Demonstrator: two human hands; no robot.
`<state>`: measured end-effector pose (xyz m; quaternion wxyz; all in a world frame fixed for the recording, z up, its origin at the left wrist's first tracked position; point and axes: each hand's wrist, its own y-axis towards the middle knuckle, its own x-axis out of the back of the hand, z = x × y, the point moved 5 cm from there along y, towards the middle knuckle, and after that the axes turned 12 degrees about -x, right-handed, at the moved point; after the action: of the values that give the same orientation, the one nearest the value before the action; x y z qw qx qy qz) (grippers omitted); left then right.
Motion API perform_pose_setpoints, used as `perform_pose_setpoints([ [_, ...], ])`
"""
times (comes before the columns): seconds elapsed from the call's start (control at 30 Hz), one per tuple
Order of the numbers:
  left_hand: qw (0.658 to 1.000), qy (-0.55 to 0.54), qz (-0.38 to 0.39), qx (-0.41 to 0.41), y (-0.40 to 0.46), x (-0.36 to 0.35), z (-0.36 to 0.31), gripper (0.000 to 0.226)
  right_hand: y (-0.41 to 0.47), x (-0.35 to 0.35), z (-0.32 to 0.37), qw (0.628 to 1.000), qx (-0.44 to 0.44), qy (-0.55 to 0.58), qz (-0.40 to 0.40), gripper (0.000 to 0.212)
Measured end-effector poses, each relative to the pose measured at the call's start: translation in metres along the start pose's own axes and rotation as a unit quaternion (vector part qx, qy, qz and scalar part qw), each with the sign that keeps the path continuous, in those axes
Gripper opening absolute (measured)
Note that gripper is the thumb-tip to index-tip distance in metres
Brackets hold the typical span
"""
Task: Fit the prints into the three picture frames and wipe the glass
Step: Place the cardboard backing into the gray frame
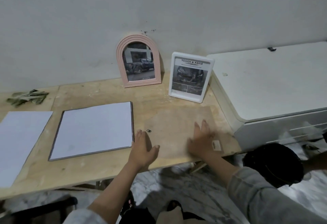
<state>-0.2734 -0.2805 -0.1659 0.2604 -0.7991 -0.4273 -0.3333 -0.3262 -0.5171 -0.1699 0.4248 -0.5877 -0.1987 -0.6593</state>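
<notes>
Hands: left hand [143, 146] and right hand [201, 140] lay flat, fingers spread, pressing on a brown backing board [178, 128]; neither pinched anything.
Board: it lay flat at the bench [99, 169] front edge, with a small dark hanger clip [148, 131] just beside the left fingertips and a pale label [216, 145] by the right wrist.
Third frame: it lay face down just left of the board, a white sheet [95, 128] filling it to its dark edge [131, 123]; whether that sheet was the print, I could not tell.
Done frames: a pink arched frame [138, 61] and a white frame [191, 77] stood at the back by the wall, each holding a car print.
Cloth: a greenish rag [26, 97] lay at the far left, well apart from both hands.
Spare sheet: another white sheet [21, 142] lay at the left edge.
Risk: the board sat right at the bench front, so a pull toward the body could tip it off; sliding it across could shift the sheet in the frame; bare palms near glass could leave smears before wiping.
Count: three frames, one board, two white sheets, one rag, two hands.
</notes>
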Motion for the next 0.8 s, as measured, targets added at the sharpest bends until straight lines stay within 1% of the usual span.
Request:
perform_pose_setpoints([
  [0.03,1.0,-0.01,-0.02,-0.003,-0.002,0.008,0.002,0.056,0.0,-0.001,0.014,1.0,0.022,-0.006,-0.011,0.068],
  [0.07,0.999,-0.017,-0.031,-0.007,-0.004,0.013,0.003,0.05,0.0,-0.003,0.025,1.0,0.025,-0.008,0.003,0.067],
  [0.13,0.998,-0.028,-0.048,0.009,-0.008,0.029,0.014,0.056,0.001,-0.009,0.058,0.998,0.044,0.006,0.042,0.069],
  [0.23,0.992,-0.029,-0.114,0.035,-0.019,0.069,0.04,0.058,0.005,-0.017,0.12,0.993,0.111,0.005,0.047,0.068],
  [0.3,0.989,-0.033,-0.134,0.055,-0.026,0.096,0.065,0.057,0.002,-0.021,0.161,0.988,0.147,0.006,0.056,0.066],
  [0.4,0.985,-0.016,-0.149,0.082,-0.031,0.13,0.103,0.056,0.001,-0.031,0.206,0.984,0.165,0.008,0.07,0.066],
  [0.5,0.983,0.008,-0.145,0.116,-0.029,0.164,0.142,0.07,0.001,-0.041,0.247,0.982,0.172,-0.009,0.083,0.069],
  [0.57,0.984,0.033,-0.126,0.12,-0.022,0.182,0.165,0.074,0.005,-0.048,0.266,0.982,0.167,-0.027,0.089,0.073],
  [0.67,0.987,0.077,-0.094,0.105,-0.011,0.2,0.196,0.08,0.013,-0.057,0.283,0.983,0.168,-0.034,0.068,0.078],
  [0.7,0.988,0.085,-0.085,0.097,-0.008,0.205,0.205,0.083,0.018,-0.063,0.285,0.983,0.162,-0.032,0.085,0.08],
  [0.77,0.988,0.098,-0.063,0.098,-0.002,0.212,0.221,0.095,0.022,-0.069,0.289,0.983,0.155,-0.051,0.086,0.089],
  [0.8,0.988,0.111,-0.051,0.099,0.001,0.214,0.224,0.103,0.021,-0.068,0.288,0.983,0.156,-0.07,0.073,0.094],
])
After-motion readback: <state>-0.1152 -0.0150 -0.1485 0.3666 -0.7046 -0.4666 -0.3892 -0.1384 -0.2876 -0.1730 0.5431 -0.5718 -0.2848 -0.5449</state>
